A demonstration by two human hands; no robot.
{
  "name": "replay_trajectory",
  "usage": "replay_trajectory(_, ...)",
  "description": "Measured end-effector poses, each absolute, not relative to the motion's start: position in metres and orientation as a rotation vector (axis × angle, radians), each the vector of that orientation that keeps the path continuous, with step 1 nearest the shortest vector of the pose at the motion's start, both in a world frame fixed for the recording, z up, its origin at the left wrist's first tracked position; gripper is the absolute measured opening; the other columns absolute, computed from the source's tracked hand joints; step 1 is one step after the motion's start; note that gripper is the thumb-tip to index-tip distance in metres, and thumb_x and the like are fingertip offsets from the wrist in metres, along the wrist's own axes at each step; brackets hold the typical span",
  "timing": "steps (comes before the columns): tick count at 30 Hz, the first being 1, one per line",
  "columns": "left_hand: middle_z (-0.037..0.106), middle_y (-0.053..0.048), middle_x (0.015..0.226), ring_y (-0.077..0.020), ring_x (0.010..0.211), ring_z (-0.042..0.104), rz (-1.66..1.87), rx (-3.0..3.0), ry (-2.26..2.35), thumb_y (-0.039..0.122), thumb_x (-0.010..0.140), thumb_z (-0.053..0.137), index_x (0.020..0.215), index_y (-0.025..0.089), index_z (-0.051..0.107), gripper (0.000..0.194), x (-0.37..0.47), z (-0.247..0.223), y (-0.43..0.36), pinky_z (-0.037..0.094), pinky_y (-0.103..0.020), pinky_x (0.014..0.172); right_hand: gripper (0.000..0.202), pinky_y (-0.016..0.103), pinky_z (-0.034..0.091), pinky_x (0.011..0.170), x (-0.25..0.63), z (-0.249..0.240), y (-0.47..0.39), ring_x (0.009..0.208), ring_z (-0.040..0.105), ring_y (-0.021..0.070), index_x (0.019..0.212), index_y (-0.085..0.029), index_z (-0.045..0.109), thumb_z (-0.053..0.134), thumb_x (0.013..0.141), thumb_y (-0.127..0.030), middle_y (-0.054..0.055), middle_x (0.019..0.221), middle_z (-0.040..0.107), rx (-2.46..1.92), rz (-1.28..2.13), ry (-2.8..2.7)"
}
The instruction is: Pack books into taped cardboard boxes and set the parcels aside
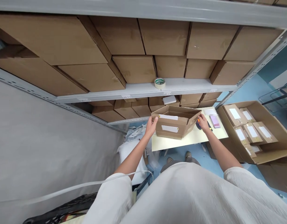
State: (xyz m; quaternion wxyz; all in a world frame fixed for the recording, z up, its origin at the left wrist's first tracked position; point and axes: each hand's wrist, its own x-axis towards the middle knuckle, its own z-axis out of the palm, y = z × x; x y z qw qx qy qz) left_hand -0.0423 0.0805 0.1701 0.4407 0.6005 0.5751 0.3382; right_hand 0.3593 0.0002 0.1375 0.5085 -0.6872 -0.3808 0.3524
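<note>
Here, a cardboard box (166, 123) between left hand (151, 125) and right hand (203, 122), opposite ends in their grasp.

The held box (168, 123) is brown with white labels (170, 128), the table (166, 144) pale yellow, the floor (178, 151) blue, and the shirt (192, 193) white.

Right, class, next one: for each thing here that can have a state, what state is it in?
Held box: open-topped
Left hand: gripping the held box's left end
Right hand: gripping its right end
Large carton: open, filled partly
Small boxes: inside it, apparently closed
Tape roll: lying flat
</note>
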Motion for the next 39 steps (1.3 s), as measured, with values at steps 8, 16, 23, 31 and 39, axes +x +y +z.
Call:
replay_trajectory(8, 0.067, -0.011, 0.148, -0.0271, 0.135, 0.065, 0.833, 1.379, 1.32, 0.048, 0.11, 0.048, 0.144, 0.024, 0.057, 0.043, -0.007, 0.185, 0.04, 0.057, -0.038, 0.104, 0.052, 0.047, 0.058, 0.104, 0.361, 0.176, 0.015, 0.127, 0.064, 0.0277, 0.135, -0.029, 0.064, 0.062, 0.089, -0.053, 0.008, 0.139, 0.07, -1.492, 0.954, -0.97)
replay_trajectory(16, 0.065, -0.012, 0.146, -0.0268, 0.133, 0.065, 0.896, 1.438, 1.431, 0.048, 0.106, 0.059, 0.137, 0.024, 0.055, 0.039, 0.037, 0.187, 0.016, 0.051, -0.04, 0.112, 0.044, 0.044, 0.062, 0.093, 0.392, 0.193, 0.005, 0.122, 0.065, 0.028, 0.125, -0.031, 0.071, 0.065, 0.091, -0.057, 0.006, 0.135, 0.072, -1.492, 1.133, -1.012)
replay_trajectory(23, 0.06, -0.013, 0.152, -0.0251, 0.135, 0.064, 0.919, 1.481, 1.382, 0.041, 0.103, 0.06, 0.139, 0.025, 0.051, 0.041, 0.049, 0.179, 0.01, 0.052, -0.038, 0.113, 0.046, 0.046, 0.061, 0.096, 0.41, 0.194, 0.004, 0.128, 0.063, 0.0293, 0.125, -0.031, 0.071, 0.069, 0.091, -0.061, 0.008, 0.138, 0.071, -1.46, 1.162, -1.009)
replay_trajectory(31, 0.06, -0.012, 0.154, -0.0253, 0.141, 0.06, 0.873, 1.542, 1.362, 0.038, 0.103, 0.055, 0.144, 0.024, 0.051, 0.044, 0.048, 0.178, 0.011, 0.05, -0.039, 0.117, 0.054, 0.046, 0.061, 0.096, 0.414, 0.186, 0.012, 0.124, 0.064, 0.0276, 0.132, -0.031, 0.064, 0.071, 0.089, -0.064, 0.009, 0.143, 0.066, -1.47, 1.148, -1.033)
replay_trajectory(39, 0.049, -0.011, 0.168, -0.0302, 0.159, 0.043, 0.652, 1.693, 1.292, 0.042, 0.103, 0.055, 0.148, 0.027, 0.062, 0.048, 0.046, 0.181, 0.01, 0.043, -0.046, 0.126, 0.058, 0.049, 0.057, 0.109, 0.415, 0.177, 0.024, 0.136, 0.058, 0.0294, 0.13, -0.029, 0.06, 0.078, 0.083, -0.055, 0.011, 0.147, 0.06, -1.403, 1.012, -1.295)
